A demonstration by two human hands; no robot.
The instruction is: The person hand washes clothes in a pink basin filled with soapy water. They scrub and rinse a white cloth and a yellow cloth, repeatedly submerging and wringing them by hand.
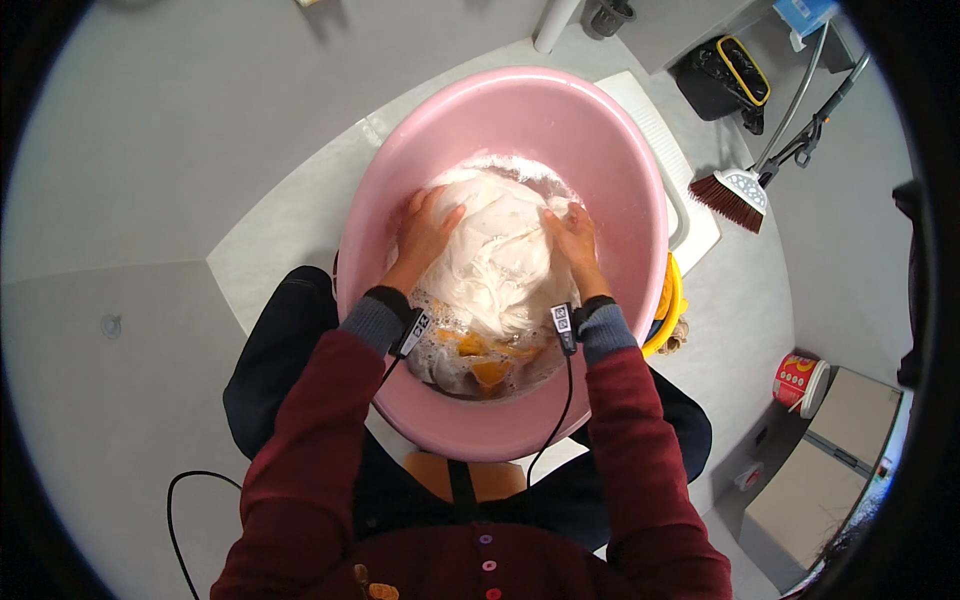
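A large pink plastic basin stands between my knees, with sudsy water in it. A bunched heap of wet white cloth rises out of the water. My left hand rests on the heap's left side, its fingers spread. On the right side my right hand touches the cloth, fingers bent; whether it grips a fold cannot be told. A yellow-orange cloth lies partly under the suds at the near side. Each wrist wears a small strapped device with a cable.
A yellow basin holding cloths is partly hidden behind the pink one. A white ribbed tray lies beyond at the right. Farther right are a broom, a black waste bin and a red and white tub. Walls stand left and ahead.
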